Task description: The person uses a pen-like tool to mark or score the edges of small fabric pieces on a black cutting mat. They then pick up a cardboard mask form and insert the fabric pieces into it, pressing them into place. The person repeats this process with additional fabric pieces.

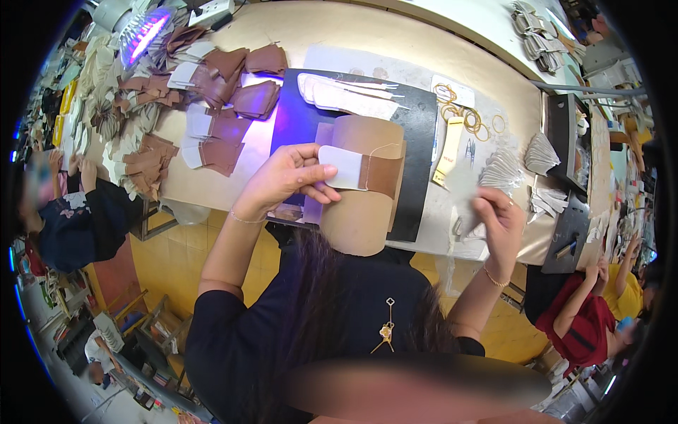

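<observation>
My left hand [300,177] pinches the white end [342,167] of a small white-and-brown leather piece between thumb and fingers. The brown part [381,175] of that piece lies across a curved tan form [359,222], and a loose thread arcs over it. Off to the right, my right hand [500,215] is raised above the table's near edge, thumb and index finger together. A thin pale piece of film [462,189], blurred and partly see-through, hangs at its fingertips. Under the form is a black board [417,191]; several white strips [346,93] rest on its far part.
Stacks of brown leather pieces [219,78] cover the left side under a glowing lamp [145,35]. Rubber bands [452,106], a yellow-and-white strip [448,150] and fanned pale pieces [503,169] lie right. Co-workers sit on both sides, one in red [583,318].
</observation>
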The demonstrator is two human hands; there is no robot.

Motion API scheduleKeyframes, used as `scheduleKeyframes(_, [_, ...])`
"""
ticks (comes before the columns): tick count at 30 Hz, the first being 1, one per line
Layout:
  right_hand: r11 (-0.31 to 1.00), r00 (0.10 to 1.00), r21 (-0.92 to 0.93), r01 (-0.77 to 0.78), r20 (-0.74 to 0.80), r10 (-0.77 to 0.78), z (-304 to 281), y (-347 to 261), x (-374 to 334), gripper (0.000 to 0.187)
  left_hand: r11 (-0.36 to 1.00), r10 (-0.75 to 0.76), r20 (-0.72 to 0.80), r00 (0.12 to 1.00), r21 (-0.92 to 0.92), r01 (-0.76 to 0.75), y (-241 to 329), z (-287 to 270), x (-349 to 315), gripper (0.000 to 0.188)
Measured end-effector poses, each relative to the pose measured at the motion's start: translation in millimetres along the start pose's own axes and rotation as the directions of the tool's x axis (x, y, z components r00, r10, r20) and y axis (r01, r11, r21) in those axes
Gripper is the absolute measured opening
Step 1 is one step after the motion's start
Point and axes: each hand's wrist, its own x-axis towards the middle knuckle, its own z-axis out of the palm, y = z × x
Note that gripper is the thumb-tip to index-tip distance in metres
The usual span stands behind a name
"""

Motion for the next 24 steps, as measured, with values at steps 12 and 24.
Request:
scheduleKeyframes(12, [0.963, 0.885, -0.226, 0.145, 0.466, -0.024, 91, -59, 71, 0.014, 0.986, 0.047, -0.052, 0.998, -0.156, -0.055, -12, 2, -5, 0.069])
scheduleKeyframes(24, [0.934, 0.879, -0.323, 0.151, 0.477, 0.022, 100, -62, 77, 0.016, 0.982, 0.047, -0.046, 0.998, -0.178, -0.054, -14, 2, -3, 0.059])
